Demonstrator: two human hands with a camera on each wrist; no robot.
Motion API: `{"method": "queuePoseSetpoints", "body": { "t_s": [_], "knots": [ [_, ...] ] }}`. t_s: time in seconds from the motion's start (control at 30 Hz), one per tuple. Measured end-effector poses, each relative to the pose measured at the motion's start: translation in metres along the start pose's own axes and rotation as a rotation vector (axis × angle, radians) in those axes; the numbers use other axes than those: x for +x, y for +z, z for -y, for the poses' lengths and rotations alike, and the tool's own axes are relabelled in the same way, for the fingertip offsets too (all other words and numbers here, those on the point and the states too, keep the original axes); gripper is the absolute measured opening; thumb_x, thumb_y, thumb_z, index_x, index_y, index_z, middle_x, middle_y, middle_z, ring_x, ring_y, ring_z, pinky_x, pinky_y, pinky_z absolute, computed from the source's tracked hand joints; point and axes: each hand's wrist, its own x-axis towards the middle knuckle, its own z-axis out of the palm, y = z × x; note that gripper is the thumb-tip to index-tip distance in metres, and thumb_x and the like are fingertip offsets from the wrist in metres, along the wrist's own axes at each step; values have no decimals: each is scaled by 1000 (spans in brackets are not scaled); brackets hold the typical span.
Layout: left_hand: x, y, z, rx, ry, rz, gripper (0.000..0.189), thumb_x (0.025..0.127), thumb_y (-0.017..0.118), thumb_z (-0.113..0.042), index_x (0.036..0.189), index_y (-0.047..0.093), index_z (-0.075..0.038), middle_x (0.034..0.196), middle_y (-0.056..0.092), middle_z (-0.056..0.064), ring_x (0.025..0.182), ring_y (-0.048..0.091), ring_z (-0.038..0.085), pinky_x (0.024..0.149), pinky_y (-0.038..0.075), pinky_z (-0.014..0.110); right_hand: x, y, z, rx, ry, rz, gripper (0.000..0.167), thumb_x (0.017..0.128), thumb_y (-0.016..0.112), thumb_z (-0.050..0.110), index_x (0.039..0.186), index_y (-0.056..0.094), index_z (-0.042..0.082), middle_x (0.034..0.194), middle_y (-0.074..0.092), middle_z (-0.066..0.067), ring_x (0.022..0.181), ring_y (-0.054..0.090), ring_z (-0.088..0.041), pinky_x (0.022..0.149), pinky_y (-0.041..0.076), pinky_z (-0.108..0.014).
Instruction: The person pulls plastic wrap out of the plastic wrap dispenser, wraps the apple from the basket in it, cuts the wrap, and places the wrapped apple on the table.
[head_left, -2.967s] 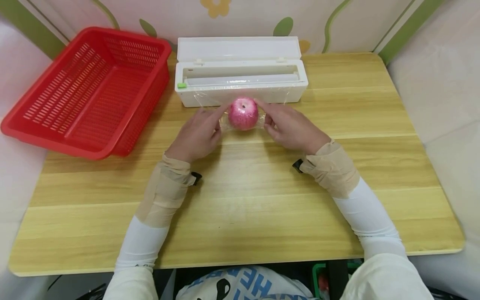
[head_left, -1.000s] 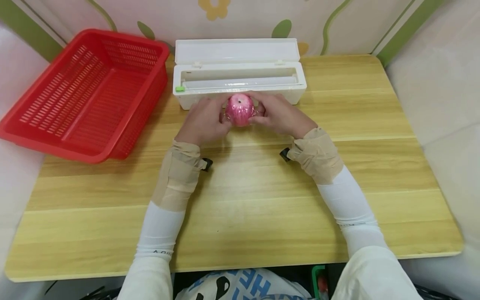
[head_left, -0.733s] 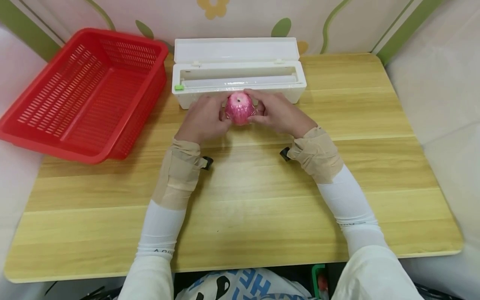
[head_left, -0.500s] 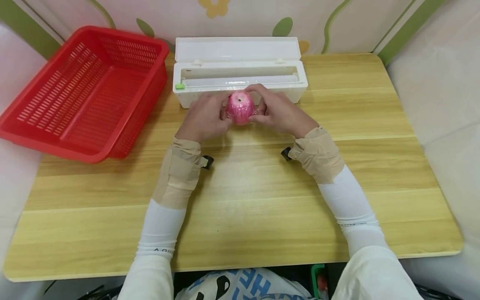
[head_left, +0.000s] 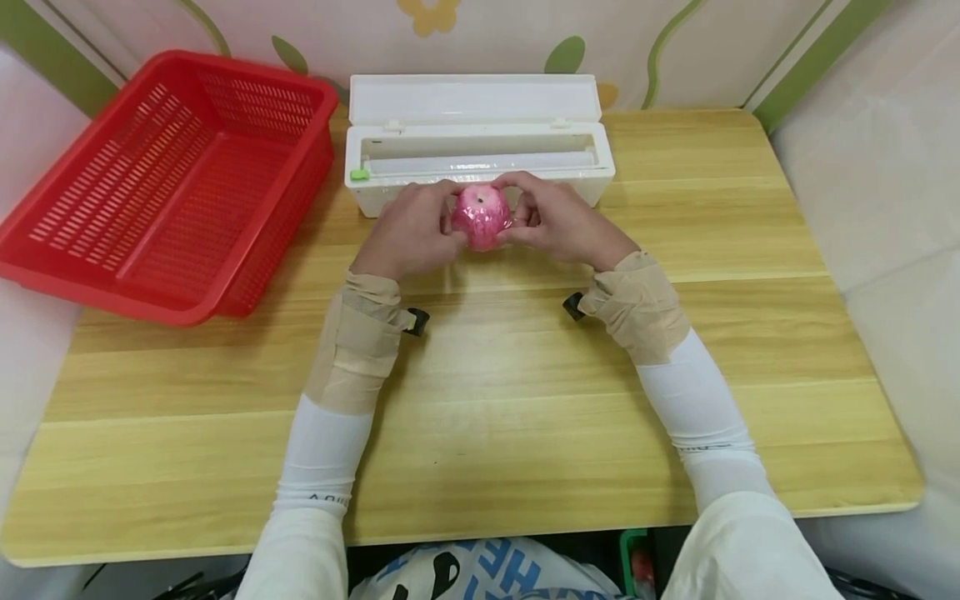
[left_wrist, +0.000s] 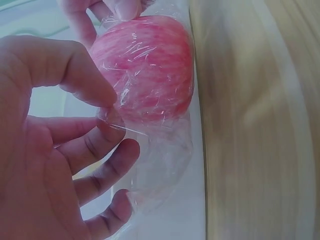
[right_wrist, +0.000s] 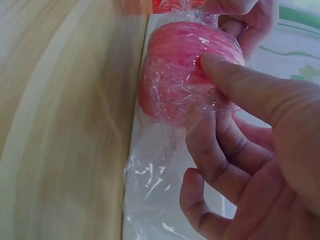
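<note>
A pink-red apple [head_left: 482, 217] in clear cling film sits between both hands, close in front of a white cling film dispenser [head_left: 375, 200] with its lid up. At the apple's left side, my left hand [head_left: 411, 233] pinches the cling film [left_wrist: 167, 150] between thumb and fingertips in the left wrist view. On the other side my right hand [head_left: 562, 225] holds the apple, its thumb on the wrapped skin and its other fingers curled beneath in the right wrist view. Wrinkled film spreads out on either side of the fruit. The apple's underside is hidden.
A red plastic basket [head_left: 225, 200] stands at the table's left back. Inside the dispenser lies a white film roll [head_left: 480, 162], with a green slider [head_left: 360, 175] at its left end. The wooden table [head_left: 480, 417] stretches in front of the hands.
Three seconds ago, index fingers pointed at the film behind the apple. Since then both hands have closed in around it, and film now covers its front. The last half second shows only slight finger shifts.
</note>
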Motion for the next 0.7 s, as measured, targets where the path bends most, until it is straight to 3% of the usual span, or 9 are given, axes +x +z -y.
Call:
{"method": "queuePoseSetpoints", "body": {
  "t_s": [0.3, 0.7],
  "knots": [
    [-3, -5, -3, -12, -44, 16, 55, 97, 65, -16, 148, 53, -4, 94, 61, 10, 84, 56, 25, 71, 49, 34, 0, -2, 2, 45, -4, 8, 64, 92, 84, 19, 148, 54, 14, 86, 64, -7, 75, 55, -19, 67, 47, -24],
    [0, -2, -2, -69, -31, 14, 56, 98, 63, -14, 152, 51, -4, 92, 59, 10, 81, 53, 24, 69, 47, 33, 2, -5, -1, 24, 0, 3, 59, 95, 80, 19, 149, 55, 13, 87, 65, -7, 77, 56, -18, 65, 46, -23]
  ]
}}
